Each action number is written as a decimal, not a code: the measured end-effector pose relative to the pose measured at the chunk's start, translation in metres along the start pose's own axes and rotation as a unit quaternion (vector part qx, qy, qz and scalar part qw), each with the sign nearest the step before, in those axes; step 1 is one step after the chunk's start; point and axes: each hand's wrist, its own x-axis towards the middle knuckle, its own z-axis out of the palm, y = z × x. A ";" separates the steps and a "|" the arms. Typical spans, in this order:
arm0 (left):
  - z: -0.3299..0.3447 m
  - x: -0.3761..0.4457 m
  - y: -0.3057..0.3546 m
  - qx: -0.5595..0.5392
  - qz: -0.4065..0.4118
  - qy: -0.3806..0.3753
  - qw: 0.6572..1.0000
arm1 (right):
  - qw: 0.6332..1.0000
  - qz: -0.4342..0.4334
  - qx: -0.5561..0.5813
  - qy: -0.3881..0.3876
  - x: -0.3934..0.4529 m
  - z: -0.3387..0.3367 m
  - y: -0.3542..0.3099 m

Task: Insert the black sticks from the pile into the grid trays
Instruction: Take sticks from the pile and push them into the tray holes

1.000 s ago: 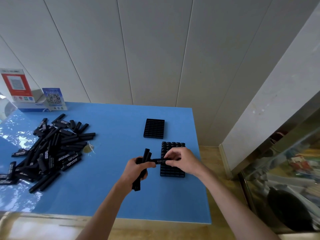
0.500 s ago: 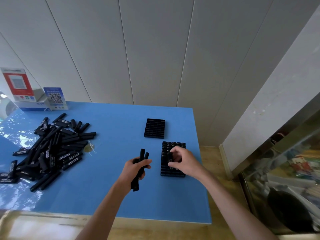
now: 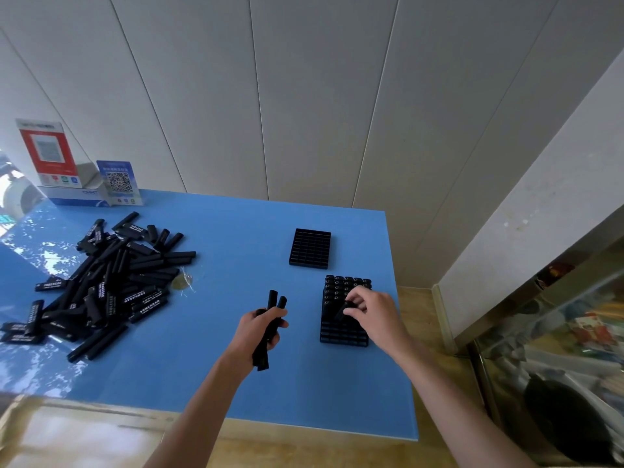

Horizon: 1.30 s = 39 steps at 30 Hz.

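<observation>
Standing over a blue table point(image 3: 209, 383), a person works with both bare hands; the left hand point(image 3: 258, 327) is curled around a small bundle of black sticks point(image 3: 270, 319), whose top ends poke up above the fingers and whose lower ends stick out below the palm; the right hand point(image 3: 371, 310) hovers over the near grid tray point(image 3: 342, 334), its fingertips pinching the top of a single stick point(image 3: 341, 310) that stands in the middle of the tray; how deep that stick sits in its cell cannot be told; the far rows of this tray are already filled with upright sticks, their round tops showing, while the rows nearest the person show open cells; a second grid tray point(image 3: 310, 248) lies farther back on the table, a little to the left of the first and apart from it, with its cells open; well to the left sprawls the pile of black sticks point(image 3: 104, 285), many with white lettering, lying crisscross on the table; just beside the pile's right edge lies a small crumpled scrap of clear wrapping point(image 3: 182, 282); at the table's far left corner, against the white panelled wall point(image 3: 304, 96), stand a red-and-white sign point(image 3: 45, 152) and a smaller blue QR-code card point(image 3: 118, 182).
</observation>
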 end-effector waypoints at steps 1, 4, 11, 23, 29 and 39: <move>-0.001 0.000 -0.001 -0.001 0.000 0.001 1.000 | 1.000 0.000 -0.003 0.003 -0.001 0.001 0.001; -0.002 0.000 -0.002 -0.003 0.001 0.007 1.000 | 0.999 -0.023 -0.022 0.022 -0.004 0.006 0.004; -0.001 0.000 -0.003 -0.005 0.000 0.009 1.000 | 0.998 -0.039 -0.042 0.038 -0.006 0.016 0.008; 0.001 -0.004 -0.001 0.032 0.029 -0.002 0.999 | 0.987 -0.106 -0.117 0.038 -0.001 0.029 0.005; 0.001 -0.004 -0.002 0.032 0.031 0.005 0.999 | 0.982 -0.120 -0.131 0.064 -0.001 0.029 0.003; 0.008 -0.006 0.000 0.023 0.020 -0.016 0.999 | 0.985 -0.104 -0.131 0.046 -0.001 0.020 -0.002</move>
